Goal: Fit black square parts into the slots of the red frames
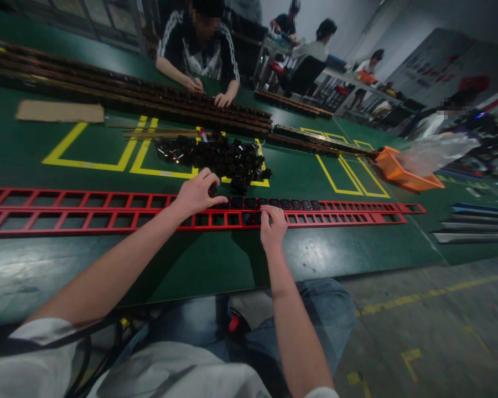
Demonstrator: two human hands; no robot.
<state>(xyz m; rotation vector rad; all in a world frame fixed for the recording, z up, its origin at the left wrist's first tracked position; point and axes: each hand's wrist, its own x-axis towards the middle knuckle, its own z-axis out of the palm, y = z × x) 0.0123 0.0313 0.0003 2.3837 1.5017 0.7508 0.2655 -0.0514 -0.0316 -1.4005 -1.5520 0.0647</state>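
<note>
Two long red ladder-like frames lie side by side across the green table. In the rear red frame (336,206), several black square parts (285,204) sit in a row of openings. One black part (248,219) sits in the front red frame (307,219). My left hand (199,194) is curled over the rear frame with a small black part (212,189) between thumb and fingers. My right hand (273,224) rests on the frames beside the front black part, fingers bent together; what they hold, if anything, is hidden. Just behind lies a pile of loose black parts (228,160).
Long dark brown strips (149,94) lie behind the pile, where a person (199,50) across the table touches them. A cardboard piece (60,111) is at back left. An orange bin (406,171) with a plastic bag stands at right, near some grey strips (473,224).
</note>
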